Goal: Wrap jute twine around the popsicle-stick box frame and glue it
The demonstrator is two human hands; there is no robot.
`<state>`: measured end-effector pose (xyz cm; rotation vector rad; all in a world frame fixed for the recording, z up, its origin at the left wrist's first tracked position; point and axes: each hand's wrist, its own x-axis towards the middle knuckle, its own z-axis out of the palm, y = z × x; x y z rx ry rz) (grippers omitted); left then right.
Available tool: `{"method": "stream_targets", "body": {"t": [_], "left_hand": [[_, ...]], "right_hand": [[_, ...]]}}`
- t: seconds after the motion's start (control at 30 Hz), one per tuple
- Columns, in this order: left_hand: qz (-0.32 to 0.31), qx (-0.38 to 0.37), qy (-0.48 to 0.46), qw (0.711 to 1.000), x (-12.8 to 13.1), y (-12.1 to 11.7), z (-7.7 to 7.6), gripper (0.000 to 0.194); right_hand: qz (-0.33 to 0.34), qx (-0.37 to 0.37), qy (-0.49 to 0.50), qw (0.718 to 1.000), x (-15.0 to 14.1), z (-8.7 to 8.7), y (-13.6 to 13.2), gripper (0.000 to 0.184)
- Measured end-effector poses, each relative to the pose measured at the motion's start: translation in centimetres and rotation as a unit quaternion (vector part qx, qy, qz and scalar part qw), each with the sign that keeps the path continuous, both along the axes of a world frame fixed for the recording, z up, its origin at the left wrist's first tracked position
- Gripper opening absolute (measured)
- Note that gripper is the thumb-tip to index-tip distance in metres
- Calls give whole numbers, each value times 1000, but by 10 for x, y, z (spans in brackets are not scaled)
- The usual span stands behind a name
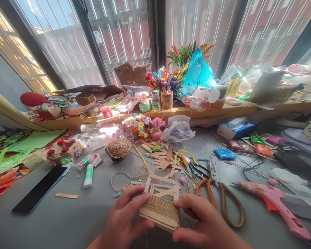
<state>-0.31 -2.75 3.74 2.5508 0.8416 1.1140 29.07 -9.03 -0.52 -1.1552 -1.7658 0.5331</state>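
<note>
Between my two hands is a small frame of wooden craft sticks point(159, 224), its lower part wound with brown twine point(160, 207). My left hand point(128, 216) grips its left side, fingers on the upper edge and thumb low. On the right side, my right hand point(199, 218) pinches it with the thumb near the bottom corner. Crossed sticks show in the frame's open upper part. A loose twine end hangs below. Behind it lie a ball of twine point(118, 149) and a pile of loose craft sticks point(166, 159).
Right of my hands lie large scissors point(232, 204), orange-handled pliers point(209, 188) and a pink glue gun point(277, 202). To the left are a phone point(40, 190), a glue stick point(88, 176) and a single stick point(66, 195). Pipe cleaners point(166, 79) and bottles crowd the window ledge point(134, 116).
</note>
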Motion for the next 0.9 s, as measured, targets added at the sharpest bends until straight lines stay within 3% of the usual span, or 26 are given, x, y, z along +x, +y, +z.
{"method": "stream_targets", "body": {"t": [0.17, 0.27, 0.37, 0.5, 0.6, 0.9], "left_hand": [[-14, 62, 6, 998, -5, 0, -4, 43], [-24, 52, -4, 998, -4, 2, -3, 42], [-28, 35, 10, 999, 0, 3, 3, 44], [-42, 65, 71, 994, 7, 5, 16, 67], [-65, 91, 96, 989, 9, 5, 20, 59], [-42, 71, 60, 995, 5, -2, 9, 53]], "right_hand": [[13, -12, -7, 1000, -1, 3, 0, 74], [16, -13, -7, 1000, -1, 4, 0, 73], [13, -19, -4, 1000, -1, 4, -1, 73], [11, -16, 0, 1000, -1, 4, -1, 77], [9, -3, -1, 1000, -3, 10, 1, 80], [20, 17, -5, 1000, -9, 25, 3, 81]]}}
